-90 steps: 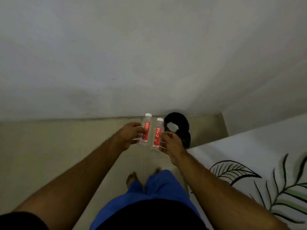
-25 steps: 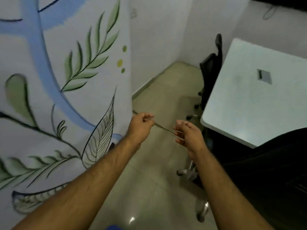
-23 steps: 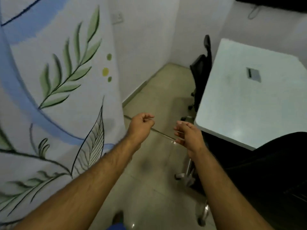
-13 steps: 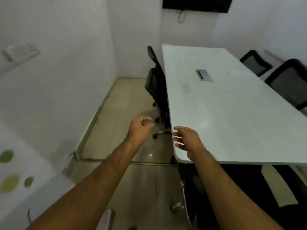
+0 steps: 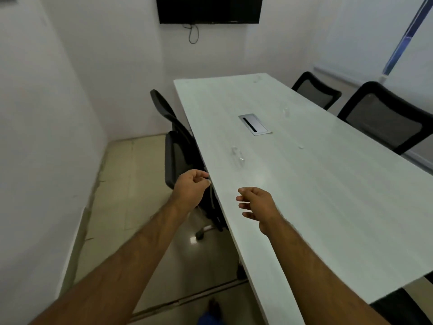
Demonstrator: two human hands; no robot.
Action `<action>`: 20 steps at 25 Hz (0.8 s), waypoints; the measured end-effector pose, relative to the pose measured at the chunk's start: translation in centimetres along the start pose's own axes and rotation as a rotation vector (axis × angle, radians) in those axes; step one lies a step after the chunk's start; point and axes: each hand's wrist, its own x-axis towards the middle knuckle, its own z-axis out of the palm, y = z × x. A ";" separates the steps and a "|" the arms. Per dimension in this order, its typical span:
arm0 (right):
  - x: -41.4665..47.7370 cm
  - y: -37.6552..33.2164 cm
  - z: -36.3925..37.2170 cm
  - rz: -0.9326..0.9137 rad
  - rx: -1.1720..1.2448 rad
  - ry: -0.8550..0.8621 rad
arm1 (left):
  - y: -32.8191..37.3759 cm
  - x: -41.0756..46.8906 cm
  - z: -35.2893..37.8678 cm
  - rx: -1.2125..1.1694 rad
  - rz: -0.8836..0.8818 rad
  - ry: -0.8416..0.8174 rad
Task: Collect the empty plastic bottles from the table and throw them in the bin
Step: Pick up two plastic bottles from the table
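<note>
Both hands are empty: left hand [image 5: 191,189] is loosely curled beside the table [image 5: 328,207] edge, nothing pinched; right hand [image 5: 256,204] is half-spread over the near tabletop. Some faint clear objects are seen on the table: one [image 5: 237,156] just ahead of the right hand, another [image 5: 286,112] beyond the cable hatch [image 5: 255,124]. These are probably bottles left to collect, too blurred to confirm. No bin is in view, so its contents cannot be told.

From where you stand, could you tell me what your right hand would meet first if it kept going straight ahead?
Probably the clear bottle lying on the table. The right hand hovers empty above the near edge, fingers pointing up the tabletop toward it; depth is uncertain.
</note>
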 end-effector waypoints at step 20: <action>37.7 -4.0 7.6 0.195 -0.350 0.516 | -7.5 46.0 10.4 0.744 0.111 -0.654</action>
